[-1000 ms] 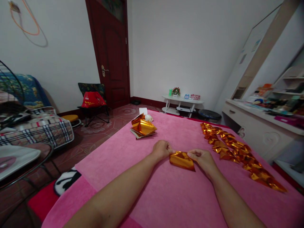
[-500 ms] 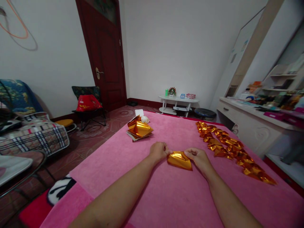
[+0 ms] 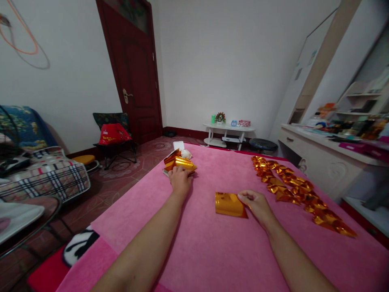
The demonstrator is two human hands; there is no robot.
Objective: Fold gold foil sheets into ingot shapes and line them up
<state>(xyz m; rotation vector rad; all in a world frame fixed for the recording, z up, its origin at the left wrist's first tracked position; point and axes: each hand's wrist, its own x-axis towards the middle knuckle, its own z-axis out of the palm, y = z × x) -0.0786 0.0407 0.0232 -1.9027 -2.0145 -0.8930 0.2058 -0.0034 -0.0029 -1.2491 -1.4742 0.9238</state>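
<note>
Single head-worn camera, wearer's own viewpoint. Faces forward, tilted down across a bed-like surface under a pink cloth (image 3: 206, 251). Wearer's arms (image 3: 142, 243) enter at the bottom edge, nearest the lens; left hand (image 3: 180, 179) and right hand (image 3: 253, 202) sit farther out, below mid-height. Far wall (image 3: 212, 52) faces the camera, well back. Wide field: plaid-covered seat (image 3: 60, 174) at the left edge, white dresser (image 3: 322, 158) at right. Door (image 3: 133, 69) leans outward towards its top.
</note>
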